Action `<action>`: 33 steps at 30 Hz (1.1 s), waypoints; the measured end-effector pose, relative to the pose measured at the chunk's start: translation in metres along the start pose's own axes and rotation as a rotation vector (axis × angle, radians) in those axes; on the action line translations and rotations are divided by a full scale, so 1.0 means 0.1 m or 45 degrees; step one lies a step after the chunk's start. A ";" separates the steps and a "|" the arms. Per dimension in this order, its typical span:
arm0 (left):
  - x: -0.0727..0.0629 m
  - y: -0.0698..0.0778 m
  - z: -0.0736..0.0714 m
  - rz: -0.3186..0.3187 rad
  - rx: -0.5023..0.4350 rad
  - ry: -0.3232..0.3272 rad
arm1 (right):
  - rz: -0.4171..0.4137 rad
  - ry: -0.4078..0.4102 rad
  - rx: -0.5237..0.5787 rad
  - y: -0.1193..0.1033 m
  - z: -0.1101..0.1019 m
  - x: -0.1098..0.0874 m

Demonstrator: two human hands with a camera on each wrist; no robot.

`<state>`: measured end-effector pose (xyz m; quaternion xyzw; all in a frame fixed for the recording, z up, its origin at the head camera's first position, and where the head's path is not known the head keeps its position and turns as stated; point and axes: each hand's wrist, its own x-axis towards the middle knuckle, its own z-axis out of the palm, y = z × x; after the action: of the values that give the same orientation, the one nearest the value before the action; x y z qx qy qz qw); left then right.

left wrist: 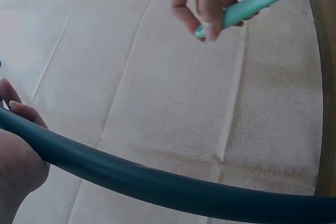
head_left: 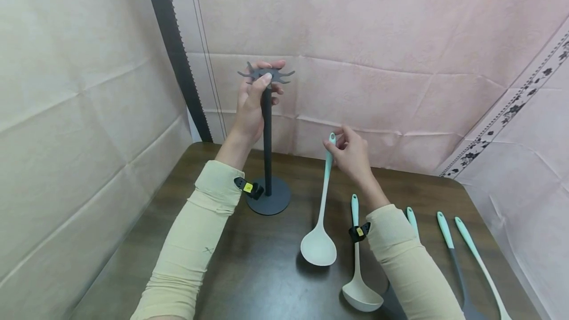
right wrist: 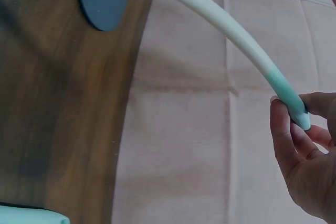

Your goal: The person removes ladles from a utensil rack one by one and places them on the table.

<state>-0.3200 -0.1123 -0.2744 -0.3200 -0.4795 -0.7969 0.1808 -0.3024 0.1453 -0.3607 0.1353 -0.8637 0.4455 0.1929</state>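
My left hand [head_left: 253, 100] grips the top of a dark grey utensil stand [head_left: 267, 142], whose hooks fan out around the thumb. The stand is upright on its round base. To its right, my right hand [head_left: 352, 154] pinches a ladle [head_left: 319, 246] by the tip of its mint-green handle. The ladle hangs bowl down, with a shadow on the table below it. In the right wrist view the fingers [right wrist: 283, 135] and thumb close on the handle end [right wrist: 289, 98]. The left wrist view shows the stand's pole [left wrist: 131, 179] beside the left hand.
A second, deeper ladle [head_left: 362, 293] lies on the brown table [head_left: 249, 270] near the right forearm. Farther right lie a grey-bladed utensil [head_left: 458, 265] and a pale one [head_left: 482, 260]; another handle [head_left: 411, 219] is partly behind the sleeve. Pink cloth [head_left: 378, 38] hangs behind.
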 end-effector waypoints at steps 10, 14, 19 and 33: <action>-0.01 -0.01 -0.01 0.005 0.004 -0.001 | 0.109 -0.056 0.032 0.21 0.08 -0.11; 0.00 0.00 -0.01 0.013 0.005 -0.009 | 0.142 -0.075 0.090 0.27 0.10 -0.16; 0.00 0.00 0.00 0.013 0.009 -0.011 | 0.187 -0.089 0.121 0.34 0.15 -0.22; 0.01 0.00 0.00 0.008 0.005 -0.011 | 0.223 -0.157 0.097 0.45 0.25 -0.34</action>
<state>-0.3204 -0.1126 -0.2741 -0.3244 -0.4809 -0.7940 0.1818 -0.2959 0.1524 -0.4218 0.0936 -0.8650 0.4838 0.0946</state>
